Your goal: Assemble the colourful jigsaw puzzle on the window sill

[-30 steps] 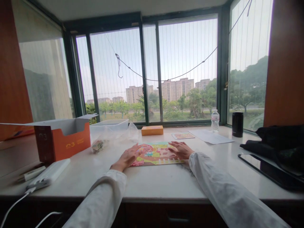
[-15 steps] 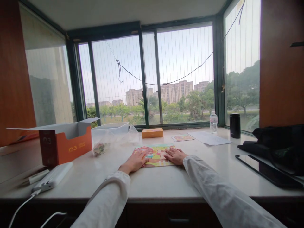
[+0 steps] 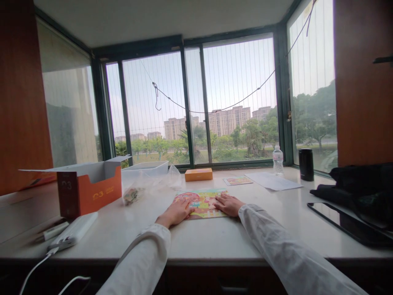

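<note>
A colourful picture board [image 3: 202, 200] lies flat on the pale counter [image 3: 215, 237] in front of me. My left hand [image 3: 176, 212] rests palm down on the board's left part, fingers stretched out. On the right part lies my right hand [image 3: 226, 204], also flat with fingers extended. Neither hand holds anything. Both arms wear white sleeves.
An open orange box [image 3: 89, 186] stands at the left, with a white power bank [image 3: 73, 234] and cable in front of it. A clear plastic bag [image 3: 144, 184], a small orange box [image 3: 198, 174], a card [image 3: 237, 180], paper, a water bottle [image 3: 277, 160], a black cup [image 3: 306, 164], black cloth and a tablet [image 3: 346, 221] lie around.
The view has tilted up and back a little. Both hands have slid toward the near edge of the board and stay flat on it.
</note>
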A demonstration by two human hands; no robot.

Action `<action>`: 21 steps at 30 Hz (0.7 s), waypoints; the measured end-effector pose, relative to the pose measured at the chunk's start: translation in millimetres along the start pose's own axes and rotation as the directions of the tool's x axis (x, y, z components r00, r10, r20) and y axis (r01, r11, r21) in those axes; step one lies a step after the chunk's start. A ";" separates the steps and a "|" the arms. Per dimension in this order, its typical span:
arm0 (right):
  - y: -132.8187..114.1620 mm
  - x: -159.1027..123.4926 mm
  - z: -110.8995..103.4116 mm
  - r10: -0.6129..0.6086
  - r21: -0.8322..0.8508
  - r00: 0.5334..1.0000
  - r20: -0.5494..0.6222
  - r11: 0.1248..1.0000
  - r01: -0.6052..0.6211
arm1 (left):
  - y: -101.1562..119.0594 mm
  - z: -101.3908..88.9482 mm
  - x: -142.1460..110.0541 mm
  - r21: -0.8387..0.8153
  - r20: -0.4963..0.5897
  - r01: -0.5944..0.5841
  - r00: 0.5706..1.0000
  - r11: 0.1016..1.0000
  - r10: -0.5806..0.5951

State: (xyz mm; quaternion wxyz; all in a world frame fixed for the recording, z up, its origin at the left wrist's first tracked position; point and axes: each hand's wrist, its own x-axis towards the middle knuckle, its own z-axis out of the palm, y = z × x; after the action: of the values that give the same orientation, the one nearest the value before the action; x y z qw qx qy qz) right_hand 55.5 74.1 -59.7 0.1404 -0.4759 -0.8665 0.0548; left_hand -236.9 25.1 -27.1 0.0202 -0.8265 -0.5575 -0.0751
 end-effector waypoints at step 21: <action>26.2 -4.5 -13.3 0.255 -0.078 0.954 -0.160 0.960 -0.270 | -12.5 -13.0 -17.0 0.051 -0.153 0.484 0.868 0.874 -0.472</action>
State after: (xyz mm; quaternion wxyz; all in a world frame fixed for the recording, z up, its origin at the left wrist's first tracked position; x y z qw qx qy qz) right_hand 82.9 84.0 -53.9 0.1721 -0.5960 -0.7843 -0.0056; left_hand -256.1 12.7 -17.4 0.0750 -0.6541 -0.7447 -0.1090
